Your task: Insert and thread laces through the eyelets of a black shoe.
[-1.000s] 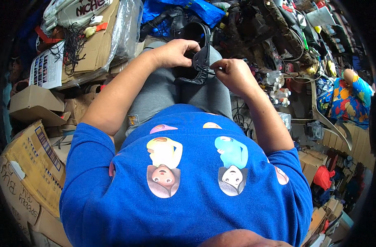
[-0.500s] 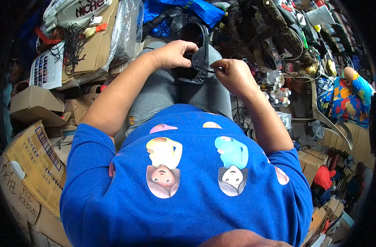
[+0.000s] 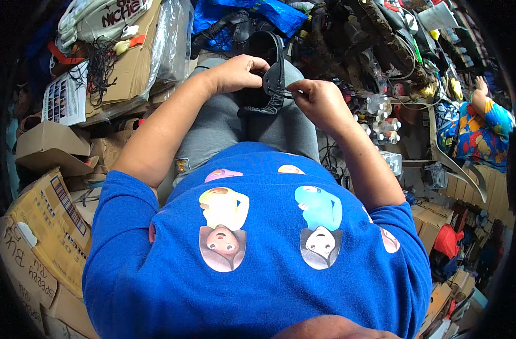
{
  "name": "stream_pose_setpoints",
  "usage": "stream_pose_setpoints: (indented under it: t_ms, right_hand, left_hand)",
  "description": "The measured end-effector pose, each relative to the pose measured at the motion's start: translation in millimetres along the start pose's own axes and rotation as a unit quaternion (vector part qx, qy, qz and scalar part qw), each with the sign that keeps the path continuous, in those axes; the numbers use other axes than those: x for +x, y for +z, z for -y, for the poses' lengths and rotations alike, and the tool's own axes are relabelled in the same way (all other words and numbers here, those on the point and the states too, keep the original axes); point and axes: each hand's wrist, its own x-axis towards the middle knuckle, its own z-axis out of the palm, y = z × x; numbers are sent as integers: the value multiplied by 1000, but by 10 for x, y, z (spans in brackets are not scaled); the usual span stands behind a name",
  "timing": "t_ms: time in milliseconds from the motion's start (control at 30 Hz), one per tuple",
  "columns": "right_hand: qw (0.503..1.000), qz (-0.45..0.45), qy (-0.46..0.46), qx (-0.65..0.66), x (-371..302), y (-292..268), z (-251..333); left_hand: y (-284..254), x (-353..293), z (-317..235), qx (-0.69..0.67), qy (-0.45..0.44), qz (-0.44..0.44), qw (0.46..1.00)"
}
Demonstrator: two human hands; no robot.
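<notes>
A black shoe upper [image 3: 275, 73], with an open middle and a gathered near end, rests over my lap between my knees. My left hand [image 3: 238, 74] is closed on its side edge, the fingertips partly hidden inside the opening. Dark lace strands [image 3: 283, 94] run from the right side of the upper to my right hand [image 3: 319, 100]. The thumb and forefinger of that hand are pinched together on the lace, a short way to the right of the upper.
At left stand cardboard sheets [image 3: 122, 73], a small open box [image 3: 51, 147] and a larger yellow carton [image 3: 51, 220]. Small bottles [image 3: 385, 127] cluster at right, near a curved metal piece [image 3: 458, 172]. Another person in multicoloured clothing [image 3: 478, 133] is at the far right.
My right hand has shifted very slightly left, nearer the upper, still pinching the lace. My left hand keeps its hold. The person at far right has raised a hand.
</notes>
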Motion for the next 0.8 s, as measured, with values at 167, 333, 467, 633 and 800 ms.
stream_pose_setpoints:
  t_ms: [167, 333, 467, 633, 800]
  right_hand:
    - [1000, 3, -10, -28, 12, 33, -39]
    - [999, 3, -14, -33, 10, 48, -55]
    - [999, 1, -8, -38, 9, 62, -12]
    - [999, 38, 28, 23, -43, -37, -147]
    - [991, 17, 27, 133, -47, 40, -390]
  left_hand:
    - [4, 4, 18, -49, -24, 12, 998]
    - [23, -22, 9, -59, -17, 8, 998]
    - [49, 0, -32, -84, -20, 10, 996]
    - [160, 181, -266, 66, -31, -27, 997]
    - [119, 254, -192, 126, 15, -16, 992]
